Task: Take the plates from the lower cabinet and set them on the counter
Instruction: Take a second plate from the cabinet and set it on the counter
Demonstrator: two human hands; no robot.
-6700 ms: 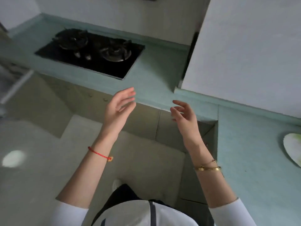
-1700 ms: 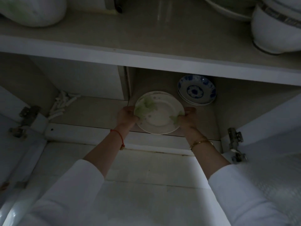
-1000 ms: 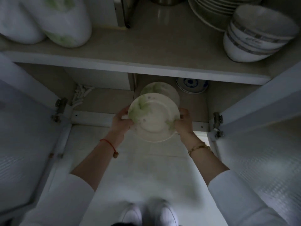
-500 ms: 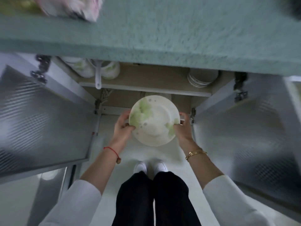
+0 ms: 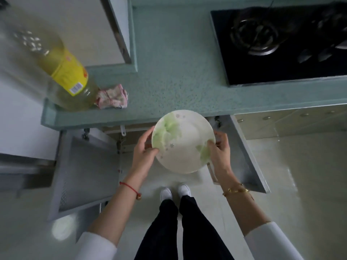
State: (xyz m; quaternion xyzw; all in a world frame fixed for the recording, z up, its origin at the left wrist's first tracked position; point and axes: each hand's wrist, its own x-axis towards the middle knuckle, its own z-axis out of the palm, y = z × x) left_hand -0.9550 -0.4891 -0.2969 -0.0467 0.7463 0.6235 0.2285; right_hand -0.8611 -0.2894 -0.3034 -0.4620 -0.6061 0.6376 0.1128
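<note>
- The plate (image 5: 183, 141) is white with soft green leaf patches and tiny flowers. It is up in the air, in front of the worktop (image 5: 174, 72) edge, with its far rim just over that edge.
- It looks stiff and smooth, so it could slip. It would likely break if it fell on the hard floor (image 5: 300, 175). It seems light enough for two hands.
- The best place to hold it is the rim, one hand on each side, and that is how it is held.
- The left hand (image 5: 143, 152) grips the left rim. Its thumb lies on top and its fingers (image 5: 148, 135) curl around the edge.
- The right hand (image 5: 218, 152) grips the right rim the same way, thumb on a green patch.
- Both arms reach forward with bent elbows.
- The lower cabinet doors (image 5: 88, 171) are open on both sides below.
- There is bare worktop right behind the plate. A big yellow bottle (image 5: 62, 72) and a crumpled cloth (image 5: 112, 98) sit to the left, and the stove (image 5: 281, 44) is to the right.
</note>
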